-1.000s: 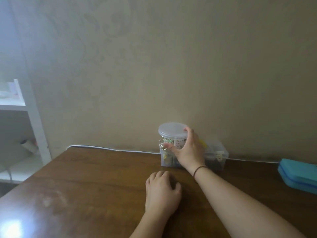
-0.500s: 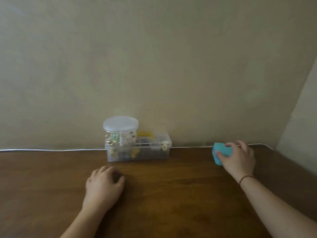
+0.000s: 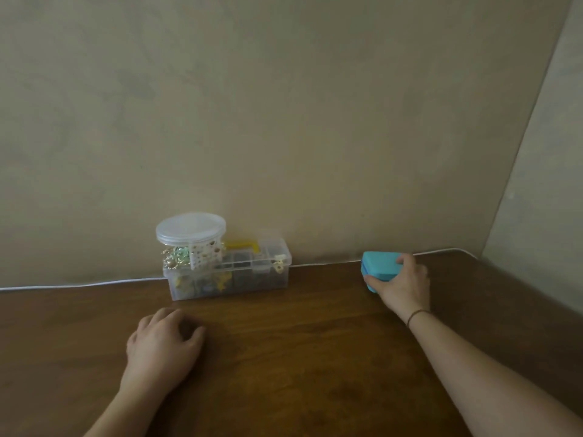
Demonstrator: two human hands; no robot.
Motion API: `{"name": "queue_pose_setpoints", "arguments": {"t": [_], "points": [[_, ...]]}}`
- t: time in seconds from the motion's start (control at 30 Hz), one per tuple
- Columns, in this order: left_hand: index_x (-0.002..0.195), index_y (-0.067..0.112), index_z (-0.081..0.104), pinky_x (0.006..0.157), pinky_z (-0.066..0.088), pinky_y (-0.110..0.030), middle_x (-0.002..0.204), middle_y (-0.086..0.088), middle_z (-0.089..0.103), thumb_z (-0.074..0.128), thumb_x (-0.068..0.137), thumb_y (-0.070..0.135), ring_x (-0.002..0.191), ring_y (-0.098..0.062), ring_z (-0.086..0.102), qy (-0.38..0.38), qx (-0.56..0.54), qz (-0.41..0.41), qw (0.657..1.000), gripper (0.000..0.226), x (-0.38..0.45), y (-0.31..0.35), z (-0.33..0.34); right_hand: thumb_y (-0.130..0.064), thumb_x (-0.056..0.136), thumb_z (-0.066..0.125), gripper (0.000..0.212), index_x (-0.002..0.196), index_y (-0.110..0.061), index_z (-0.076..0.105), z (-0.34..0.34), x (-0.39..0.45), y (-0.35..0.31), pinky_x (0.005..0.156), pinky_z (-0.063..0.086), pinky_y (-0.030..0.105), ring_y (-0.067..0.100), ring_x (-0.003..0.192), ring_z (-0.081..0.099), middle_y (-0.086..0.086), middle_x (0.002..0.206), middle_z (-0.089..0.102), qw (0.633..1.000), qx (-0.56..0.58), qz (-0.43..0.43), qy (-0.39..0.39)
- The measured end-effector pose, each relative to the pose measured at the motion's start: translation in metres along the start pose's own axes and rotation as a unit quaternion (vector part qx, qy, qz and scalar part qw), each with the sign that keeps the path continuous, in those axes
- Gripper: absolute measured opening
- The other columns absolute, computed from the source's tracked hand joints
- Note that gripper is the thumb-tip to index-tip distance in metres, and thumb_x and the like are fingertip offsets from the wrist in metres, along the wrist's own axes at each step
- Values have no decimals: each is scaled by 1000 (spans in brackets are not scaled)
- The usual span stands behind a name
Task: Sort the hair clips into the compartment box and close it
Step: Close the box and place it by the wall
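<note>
A dark wooden worktop point(image 3: 284, 357) is seen against the wall, with a clear compartment box point(image 3: 230, 275), a turquoise case point(image 3: 380, 266) and a white cable point(image 3: 79, 283) lying on it.

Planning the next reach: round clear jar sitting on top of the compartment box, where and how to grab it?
Grip the round jar by its side wall just under the wide lid, fingers and thumb wrapping from the front and right. It stands upright on the left end of the clear compartment box, close to the wall, so the back looks hard to reach. The lid overhangs, which probably helps stop slip. Lift straight up.
</note>
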State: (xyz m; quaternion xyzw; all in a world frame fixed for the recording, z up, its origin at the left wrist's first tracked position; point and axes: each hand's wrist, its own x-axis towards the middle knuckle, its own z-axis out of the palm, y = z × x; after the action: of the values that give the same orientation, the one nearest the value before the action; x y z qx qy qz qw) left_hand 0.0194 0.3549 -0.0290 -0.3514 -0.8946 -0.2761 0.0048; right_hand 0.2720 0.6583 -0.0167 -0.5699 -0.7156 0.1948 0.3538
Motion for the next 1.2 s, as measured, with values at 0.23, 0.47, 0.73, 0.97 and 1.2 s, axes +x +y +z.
{"name": "queue_pose_setpoints", "arguments": {"t": [0.23, 0.47, 0.73, 0.97, 1.2], "points": [[108, 38, 59, 107, 33, -38, 116, 12, 52, 55, 92, 48, 124, -16, 43, 1, -11, 3, 1000, 20, -4, 2, -5, -51, 64, 81, 68, 113, -26, 42, 31, -47, -109, 82, 36, 27, 21, 112, 45, 3, 121, 47, 969, 134, -205, -33], [114, 31, 61, 114, 25, -39, 127, 8, 53, 52, 93, 44, 130, -17, 38, 8, -26, 1, 1000, 26, -4, 1, -4, -61, 66, 76, 78, 125, -25, 39, 93, -78, -184, 90, 43, 33, 24, 116, 47, 7, 129, 46, 963, 134, -212, -103], [123, 28, 56, 116, 27, -40, 131, 8, 49, 54, 92, 44, 131, -17, 39, 18, -56, 0, 998, 35, -1, -4, 1, -49, 91, 50, 56, 139, -26, 30, 106, -82, -152, 82, 44, 34, 27, 125, 41, 11, 136, 44, 950, 98, -292, -41], [158, 20, 3, 120, 19, -40, 166, -3, 10, 66, 87, 52, 152, -24, 14, 94, -206, -42, 973, 100, 23, -3, -5, -51, 85, 61, 77, 146, -25, 21, 110, -84, -166, 96, 43, 44, 29, 130, 31, 9, 143, 39, 962, 109, -243, -53], [152, 23, 31, 114, 36, -45, 151, -1, 46, 71, 83, 55, 141, -22, 38, 150, -280, -51, 947, 86, 66, 5, -13, -48, 87, 61, 74, 147, -31, 22, 108, -79, -159, 101, 40, 43, 29, 131, 35, 7, 141, 44, 959, 133, -234, -88]]}}
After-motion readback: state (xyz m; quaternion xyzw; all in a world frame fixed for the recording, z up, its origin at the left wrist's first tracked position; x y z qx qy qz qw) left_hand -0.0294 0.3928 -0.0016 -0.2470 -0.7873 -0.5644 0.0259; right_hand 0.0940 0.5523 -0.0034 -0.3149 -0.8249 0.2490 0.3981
